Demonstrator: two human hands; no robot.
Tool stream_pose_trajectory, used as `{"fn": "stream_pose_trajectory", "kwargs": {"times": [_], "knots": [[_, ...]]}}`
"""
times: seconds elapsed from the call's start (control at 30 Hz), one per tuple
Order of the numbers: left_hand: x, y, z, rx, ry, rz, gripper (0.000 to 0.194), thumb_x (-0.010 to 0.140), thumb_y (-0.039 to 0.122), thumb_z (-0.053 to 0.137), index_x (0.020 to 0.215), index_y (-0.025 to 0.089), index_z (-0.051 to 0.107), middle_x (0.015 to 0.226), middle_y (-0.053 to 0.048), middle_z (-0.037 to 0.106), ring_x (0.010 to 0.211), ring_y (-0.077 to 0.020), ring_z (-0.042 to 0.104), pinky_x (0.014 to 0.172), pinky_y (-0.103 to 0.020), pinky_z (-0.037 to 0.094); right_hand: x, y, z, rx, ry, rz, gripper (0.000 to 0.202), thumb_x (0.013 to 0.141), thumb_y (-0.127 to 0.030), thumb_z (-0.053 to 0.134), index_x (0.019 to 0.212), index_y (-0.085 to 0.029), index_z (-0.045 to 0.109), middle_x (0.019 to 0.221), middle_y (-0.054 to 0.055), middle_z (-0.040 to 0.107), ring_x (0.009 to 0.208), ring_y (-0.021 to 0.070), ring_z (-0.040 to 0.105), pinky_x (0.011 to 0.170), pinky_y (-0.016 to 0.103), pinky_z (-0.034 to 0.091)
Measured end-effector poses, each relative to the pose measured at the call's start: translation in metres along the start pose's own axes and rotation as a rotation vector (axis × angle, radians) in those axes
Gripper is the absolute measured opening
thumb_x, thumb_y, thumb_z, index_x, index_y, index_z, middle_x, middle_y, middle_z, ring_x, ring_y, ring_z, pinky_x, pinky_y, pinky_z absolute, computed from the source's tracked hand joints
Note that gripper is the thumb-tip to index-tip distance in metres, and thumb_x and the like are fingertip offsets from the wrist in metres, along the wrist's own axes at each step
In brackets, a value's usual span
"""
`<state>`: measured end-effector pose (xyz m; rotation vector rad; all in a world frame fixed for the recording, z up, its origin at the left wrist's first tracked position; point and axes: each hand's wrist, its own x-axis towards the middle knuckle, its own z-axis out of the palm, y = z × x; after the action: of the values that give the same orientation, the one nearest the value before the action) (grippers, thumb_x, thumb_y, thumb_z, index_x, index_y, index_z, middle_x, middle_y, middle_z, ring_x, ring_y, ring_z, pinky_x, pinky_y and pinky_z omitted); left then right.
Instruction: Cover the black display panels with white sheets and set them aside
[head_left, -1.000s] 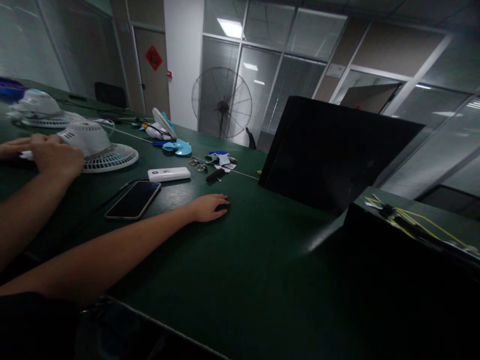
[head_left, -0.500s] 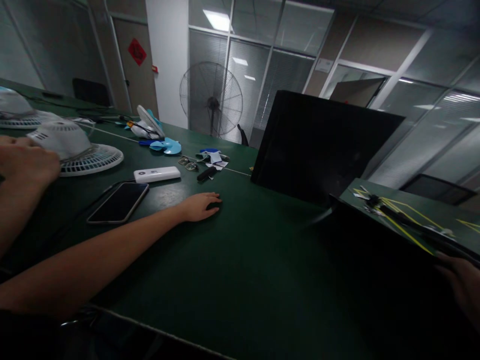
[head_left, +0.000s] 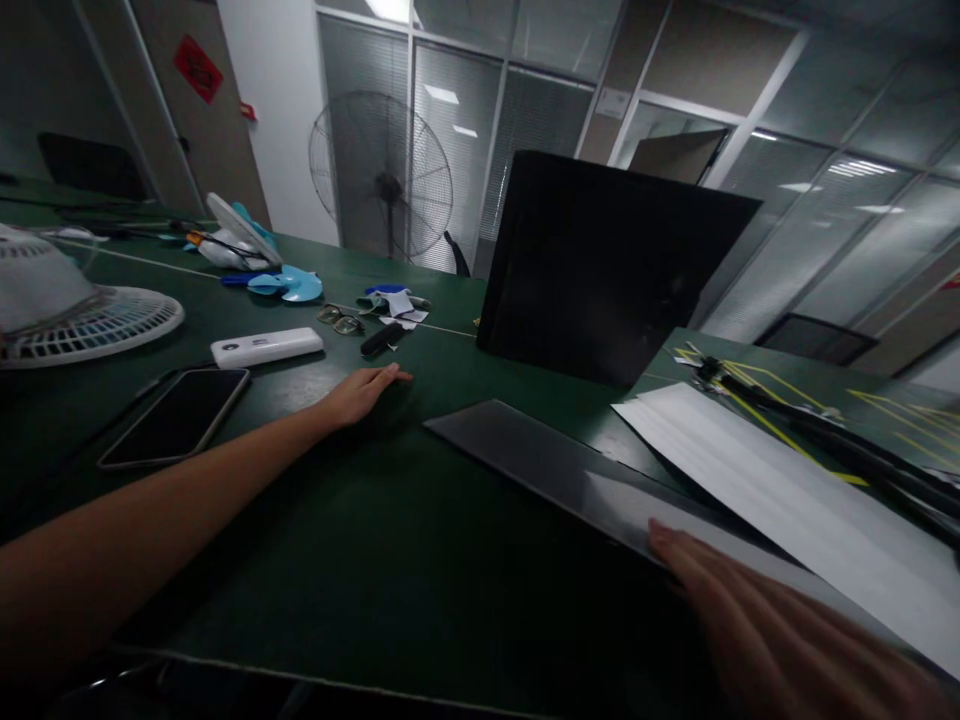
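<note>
My left hand (head_left: 364, 393) is open over the green table (head_left: 420, 620), its fingers stretched out to the right, and it holds nothing. A thin dark glossy panel (head_left: 540, 455) lies low in front of me, slanting from the middle down to the right. My right hand (head_left: 780, 620) rests with outstretched fingers along the near edge of this panel; its thumb is hidden. Just beyond the panel is a white sheet (head_left: 780, 500). A large black panel (head_left: 607, 270) stands upright and tilted at the back of the table.
On the left are a phone (head_left: 176, 418), a white power bank (head_left: 267, 347) and a white fan head (head_left: 97, 320). Glasses (head_left: 340, 320), a black object (head_left: 381, 340) and light blue fan blades (head_left: 289, 285) sit behind. Black rods (head_left: 847, 445) and yellow tape are on the right.
The dark panel has tipped from raised to low, uncovering the white sheet. My right hand has moved left and into fuller view. Another hand has gone from the fan at left; the view has shifted right.
</note>
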<state>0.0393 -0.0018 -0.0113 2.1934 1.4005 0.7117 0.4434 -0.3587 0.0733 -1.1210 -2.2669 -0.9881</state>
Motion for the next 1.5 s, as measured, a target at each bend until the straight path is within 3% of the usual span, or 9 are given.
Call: {"fn": "stream_pose_trajectory", "kwargs": {"times": [0.1,0.23,0.37,0.5,0.63,0.77,0.9,1.1,1.5], "knots": [[0.001,-0.003,0.001,-0.068,0.026,0.038,0.09,0.105,0.076,0.014,0.148,0.018,0.068,0.155,-0.011,0.063,0.144,-0.0327,0.059,0.124,-0.044,0.041,0.026,-0.028,0.027,-0.065,-0.107,-0.146,0.051,0.095,-0.007,0.044,0.141,-0.01,0.064,0.138,0.009,0.07,0.116,0.0248,0.073,0.082,0.037,0.066],[-0.002,-0.002,-0.002,0.116,-0.135,0.171,0.084,0.103,0.077,0.022,0.152,0.023,0.064,0.175,-0.007,0.035,0.158,-0.0344,0.041,0.131,-0.051,0.028,0.037,-0.042,0.079,-0.008,-0.091,-0.123,0.037,0.1,-0.009,0.05,0.131,-0.012,0.072,0.137,0.009,0.071,0.119,0.0274,0.072,0.093,0.038,0.064],[-0.002,-0.002,-0.007,0.374,-0.301,0.218,0.085,0.098,0.079,0.038,0.163,0.025,0.05,0.179,-0.009,0.018,0.165,-0.0367,0.022,0.132,-0.061,0.015,0.041,-0.03,0.115,0.18,-0.335,-0.136,0.037,0.103,-0.036,0.065,0.135,-0.018,0.072,0.14,0.009,0.069,0.123,0.0284,0.07,0.095,0.04,0.064],[-0.001,-0.002,-0.004,0.454,-0.35,0.185,0.087,0.102,0.073,0.034,0.172,0.02,0.032,0.179,-0.012,0.019,0.167,-0.0356,0.017,0.132,-0.063,0.012,0.058,0.029,0.13,0.189,-0.718,0.276,0.049,0.105,-0.057,0.056,0.146,-0.032,0.066,0.131,0.005,0.074,0.109,0.0238,0.074,0.092,0.038,0.061],[-0.005,0.0,0.003,0.509,-0.338,0.175,0.09,0.104,0.072,0.03,0.173,0.015,0.025,0.179,-0.016,0.012,0.167,-0.0362,0.012,0.132,-0.063,0.011,0.05,0.111,0.151,-0.073,-0.659,0.66,0.054,0.109,-0.045,0.042,0.148,-0.013,0.062,0.137,0.021,0.068,0.121,0.0355,0.067,0.099,0.049,0.055],[-0.007,-0.001,0.004,0.524,-0.341,0.134,0.09,0.104,0.076,0.031,0.174,0.02,0.025,0.18,-0.017,0.011,0.168,-0.0368,0.009,0.131,-0.064,0.01,0.002,0.159,0.17,-0.165,-0.664,0.873,0.062,0.106,-0.043,0.047,0.155,-0.006,0.053,0.151,0.028,0.055,0.135,0.0377,0.057,0.105,0.048,0.049],[-0.003,-0.004,0.001,0.541,-0.254,0.023,0.095,0.099,0.084,0.036,0.172,0.022,0.033,0.177,-0.021,0.025,0.164,-0.0453,0.022,0.128,-0.07,0.015,-0.03,0.173,0.178,-0.156,-0.78,0.98,0.055,0.106,-0.045,0.045,0.137,-0.007,0.07,0.123,0.028,0.07,0.107,0.0359,0.069,0.085,0.043,0.051],[0.0,-0.007,0.001,0.531,-0.155,0.049,0.094,0.096,0.088,0.038,0.16,0.021,0.052,0.167,-0.021,0.047,0.152,-0.0444,0.047,0.127,-0.064,0.026,-0.017,0.175,0.17,-0.232,-0.785,0.942,0.046,0.105,-0.023,0.037,0.12,-0.007,0.078,0.116,0.029,0.07,0.099,0.0332,0.071,0.08,0.042,0.047],[-0.001,-0.013,0.002,0.507,-0.274,0.106,0.093,0.101,0.071,0.03,0.171,0.01,0.028,0.178,-0.02,0.022,0.166,-0.0354,0.021,0.132,-0.059,0.017,0.03,0.109,0.142,-0.321,-0.509,0.722,0.041,0.11,-0.036,0.038,0.116,-0.017,0.073,0.116,0.014,0.073,0.101,0.0268,0.068,0.07,0.035,0.038]]}}
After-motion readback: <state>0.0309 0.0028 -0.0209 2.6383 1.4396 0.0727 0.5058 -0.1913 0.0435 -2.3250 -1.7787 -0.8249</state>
